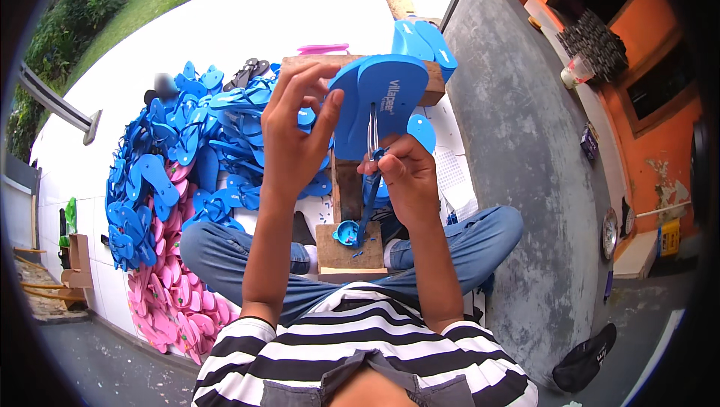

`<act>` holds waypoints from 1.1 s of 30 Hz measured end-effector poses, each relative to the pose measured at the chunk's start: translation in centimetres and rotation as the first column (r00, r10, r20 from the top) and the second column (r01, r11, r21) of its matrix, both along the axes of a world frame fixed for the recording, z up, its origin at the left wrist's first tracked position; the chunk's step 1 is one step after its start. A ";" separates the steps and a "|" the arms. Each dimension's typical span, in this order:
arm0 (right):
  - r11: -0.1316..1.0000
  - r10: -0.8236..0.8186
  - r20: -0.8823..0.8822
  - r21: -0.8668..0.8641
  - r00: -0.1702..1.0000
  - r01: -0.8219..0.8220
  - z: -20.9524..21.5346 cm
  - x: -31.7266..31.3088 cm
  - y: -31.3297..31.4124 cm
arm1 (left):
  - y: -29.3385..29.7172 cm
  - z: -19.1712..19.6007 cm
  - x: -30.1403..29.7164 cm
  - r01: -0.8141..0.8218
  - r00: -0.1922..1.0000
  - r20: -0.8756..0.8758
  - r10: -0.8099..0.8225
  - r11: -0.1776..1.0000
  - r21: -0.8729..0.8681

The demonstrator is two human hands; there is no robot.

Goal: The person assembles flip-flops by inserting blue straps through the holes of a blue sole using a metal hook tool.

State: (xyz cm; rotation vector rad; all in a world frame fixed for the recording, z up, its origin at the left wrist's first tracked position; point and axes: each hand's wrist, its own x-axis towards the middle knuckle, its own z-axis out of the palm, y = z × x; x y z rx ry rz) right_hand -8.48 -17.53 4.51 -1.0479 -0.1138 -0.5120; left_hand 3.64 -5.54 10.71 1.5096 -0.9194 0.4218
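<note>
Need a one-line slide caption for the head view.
Seated person's left hand steadies a blue flip-flop sole while the right hand works a metal tool into it.

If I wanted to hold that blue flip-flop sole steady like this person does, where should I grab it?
Probably by its side edge, coming from the left. The blue sole is flat and thin and stands on edge, so fingers and thumb can pinch across it, as the left hand does. That leaves the middle free, where the right hand works a metal tool and blue strap.
</note>
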 end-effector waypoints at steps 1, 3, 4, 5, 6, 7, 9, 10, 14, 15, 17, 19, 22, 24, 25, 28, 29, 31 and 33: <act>1.000 -0.012 0.000 -0.018 1.000 0.012 0.1 0.0 0.1 | -0.1 0.5 0.3 0.014 1.000 0.010 -0.014 1.000 0.028; 0.997 -0.003 -0.009 -0.079 1.000 0.002 -0.2 0.1 0.0 | -0.1 1.4 0.2 -0.002 1.000 0.020 -0.001 0.991 0.136; 0.994 0.002 -0.013 -0.109 1.000 -0.004 -0.4 0.2 -0.1 | -0.1 1.8 0.2 -0.011 1.000 0.026 0.006 0.982 0.190; 0.992 0.015 -0.011 -0.125 1.000 -0.017 -0.5 0.3 -0.2 | -0.3 2.1 0.1 -0.006 0.999 0.037 -0.001 0.980 0.197; 0.989 0.029 -0.009 -0.142 1.000 -0.030 -0.5 0.4 -0.4 | -0.4 2.3 0.1 -0.002 0.999 0.048 -0.008 0.979 0.203; 0.986 0.043 -0.008 -0.158 0.999 -0.044 -0.6 0.5 -0.6 | -0.6 2.4 0.0 0.001 0.998 0.059 -0.014 0.978 0.210; 0.989 0.137 -0.026 -0.056 0.990 -0.138 -0.6 0.7 -0.6 | -0.7 2.5 -0.1 -0.007 0.996 0.085 -0.010 0.980 0.198; 0.983 0.185 -0.031 -0.004 0.982 -0.186 -0.7 0.7 -0.7 | -0.7 2.5 -0.3 -0.012 0.995 0.097 -0.007 0.981 0.192; 0.918 0.375 -0.020 0.151 0.927 -0.368 -2.2 1.2 -1.7 | -0.7 2.8 -1.2 -0.097 0.983 0.177 0.057 0.969 0.226; 0.911 0.386 -0.016 0.160 0.922 -0.379 -2.3 1.3 -1.9 | -0.7 2.8 -1.3 -0.110 0.976 0.207 0.061 0.965 0.236; 0.903 0.407 -0.011 0.154 0.913 -0.400 -2.5 1.6 -2.2 | -0.9 3.0 -1.6 -0.130 0.966 0.248 0.065 0.958 0.255; 0.899 0.423 -0.009 0.125 0.906 -0.419 -2.5 2.0 -2.8 | -0.8 3.0 -1.6 -0.111 0.970 0.238 0.039 0.948 0.297; 0.932 0.321 -0.090 0.210 0.943 -0.297 -1.4 2.5 -2.8 | -1.0 2.7 -1.7 -0.076 0.983 0.185 0.012 0.937 0.342; 0.940 0.316 -0.122 0.172 0.941 -0.293 -0.5 2.3 -2.8 | -1.0 2.4 -1.6 -0.054 0.988 0.154 0.003 0.942 0.330; 0.944 0.313 -0.138 0.153 0.940 -0.292 -0.2 2.1 -2.8 | -1.1 1.9 -1.5 -0.036 0.990 0.139 -0.007 0.952 0.304; 0.942 0.333 -0.175 0.033 0.926 -0.333 0.0 1.1 -3.2 | -1.3 1.6 -1.7 0.001 0.998 0.067 -0.019 0.965 0.261; 0.945 0.325 -0.162 0.018 0.932 -0.326 0.0 1.1 -3.3 | -1.3 1.7 -1.7 0.009 0.999 0.043 -0.020 0.968 0.249; 0.950 0.309 -0.135 -0.011 0.942 -0.313 0.0 1.6 -3.3 | -1.4 1.6 -2.0 0.027 1.000 -0.017 -0.024 0.974 0.226; 0.945 0.314 -0.082 0.120 0.946 -0.303 -0.2 2.5 -2.9 | -1.6 1.5 -1.8 0.027 0.999 -0.032 -0.021 0.980 0.195</act>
